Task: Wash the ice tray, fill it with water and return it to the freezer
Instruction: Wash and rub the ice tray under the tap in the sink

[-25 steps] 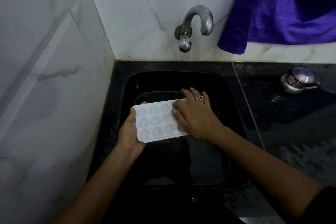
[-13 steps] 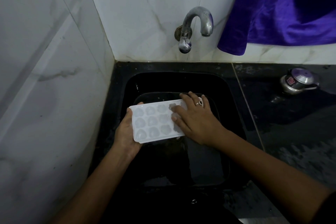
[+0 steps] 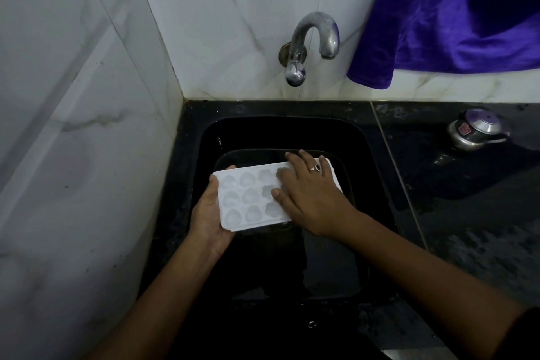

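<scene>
A white ice tray (image 3: 247,199) with several rounded moulds is held over the black sink (image 3: 377,184), tilted a little. My left hand (image 3: 209,213) grips its left end, thumb on the top rim. My right hand (image 3: 309,193), a ring on one finger, lies flat on the tray's right half with its fingers spread over the moulds, hiding that part. The metal tap (image 3: 314,38) sticks out of the wall above the sink, and no water shows at its spout.
A white tiled wall (image 3: 73,126) closes in the left side. A purple cloth (image 3: 450,14) hangs at the upper right. A small steel pressure cooker (image 3: 476,128) stands on the wet black counter (image 3: 467,213) right of the sink.
The tray and both hands have shifted slightly left and away from me. My right hand has slid further across the moulds.
</scene>
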Motion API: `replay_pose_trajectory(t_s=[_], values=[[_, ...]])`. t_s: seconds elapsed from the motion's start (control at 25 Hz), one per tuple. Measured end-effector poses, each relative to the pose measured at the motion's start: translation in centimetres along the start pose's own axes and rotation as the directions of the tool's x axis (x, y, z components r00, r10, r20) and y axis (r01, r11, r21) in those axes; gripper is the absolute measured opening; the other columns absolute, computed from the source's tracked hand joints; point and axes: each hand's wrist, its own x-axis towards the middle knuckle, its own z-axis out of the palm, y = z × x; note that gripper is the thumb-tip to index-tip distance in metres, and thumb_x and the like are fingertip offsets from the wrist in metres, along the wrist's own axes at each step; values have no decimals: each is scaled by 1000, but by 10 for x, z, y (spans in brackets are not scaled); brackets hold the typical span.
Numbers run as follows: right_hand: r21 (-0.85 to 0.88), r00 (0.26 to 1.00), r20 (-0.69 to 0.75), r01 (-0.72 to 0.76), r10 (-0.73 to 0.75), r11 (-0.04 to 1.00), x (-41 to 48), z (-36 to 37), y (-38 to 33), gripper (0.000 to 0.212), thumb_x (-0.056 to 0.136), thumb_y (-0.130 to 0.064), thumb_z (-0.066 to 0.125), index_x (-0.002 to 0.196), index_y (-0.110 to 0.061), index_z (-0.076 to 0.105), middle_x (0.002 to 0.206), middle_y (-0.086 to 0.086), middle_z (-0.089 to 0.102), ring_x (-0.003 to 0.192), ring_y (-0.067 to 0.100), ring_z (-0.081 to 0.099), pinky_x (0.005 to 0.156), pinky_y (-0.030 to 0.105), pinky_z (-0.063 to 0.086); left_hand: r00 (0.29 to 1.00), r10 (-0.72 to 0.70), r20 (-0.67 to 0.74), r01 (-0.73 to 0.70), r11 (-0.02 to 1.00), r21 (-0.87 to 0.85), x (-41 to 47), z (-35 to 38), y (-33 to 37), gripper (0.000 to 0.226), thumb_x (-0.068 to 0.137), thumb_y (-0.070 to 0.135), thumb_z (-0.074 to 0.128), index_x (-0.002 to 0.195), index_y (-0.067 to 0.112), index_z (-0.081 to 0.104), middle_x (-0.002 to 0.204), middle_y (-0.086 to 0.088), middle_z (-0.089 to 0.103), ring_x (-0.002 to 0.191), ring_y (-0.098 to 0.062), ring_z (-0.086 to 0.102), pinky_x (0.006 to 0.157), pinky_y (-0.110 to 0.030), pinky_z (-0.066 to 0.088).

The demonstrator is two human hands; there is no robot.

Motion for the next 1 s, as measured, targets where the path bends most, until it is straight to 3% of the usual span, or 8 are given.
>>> replay_pose_trajectory(t_s=[0.16,0.32,0.44,0.6,0.72,0.8,1.0], values=[[24,998,-9,-56,56,998,1,-5,7,51,107,-56,22,140,-30,52,167,15,25,156,39,14,124,65,7,999,-19,39,20,1000,-14,-3,6,1,68,105,57,51,157,14,44,155,-25,51,141,-49,50,117,-71,34],[9,1000,1,3,-3,1000,-3,2,0,67,101,-60,13,144,-23,49,167,15,26,156,39,16,124,66,8,1000,-16,-23,15,1000,-20,-6,6,1,69,104,56,55,159,16,42,157,-25,48,143,-49,47,118,-71,33],[14,999,-12,-39,39,999,-4,-3,9,59,103,-59,15,141,-32,51,167,15,26,156,39,16,123,66,8,998,-51,27,53,997,-59,-4,2,4,77,102,58,58,161,13,38,162,-25,41,147,-51,41,120,-70,28],[11,1000,-5,-9,9,1000,-7,-2,2,69,100,-61,10,142,-25,51,167,15,26,157,38,14,124,65,7,1000,22,-4,-22,1000,-11,-18,20,-1,56,103,51,53,147,18,57,143,-24,62,132,-47,60,112,-68,42],[47,1000,-8,-21,21,999,-12,-9,11,59,104,-59,15,148,-35,46,168,13,22,157,37,11,125,64,5,1000,14,-22,-15,998,-61,-23,19,6,63,105,53,53,155,13,47,152,-27,53,138,-50,53,114,-70,39],[90,998,-40,-46,50,995,-10,-15,6,60,104,-58,17,148,-31,46,169,12,21,157,34,11,126,61,5,999,31,-30,-33,998,-60,-27,25,4,62,108,54,47,155,14,47,152,-25,54,139,-48,53,113,-68,41],[56,994,-34,109,-107,993,-17,-13,-8,62,103,-59,15,143,-29,50,167,13,26,157,36,15,125,63,6,997,76,-26,-77,995,-69,-47,43,-1,48,109,50,38,141,21,59,137,-21,67,127,-44,62,105,-62,48]])
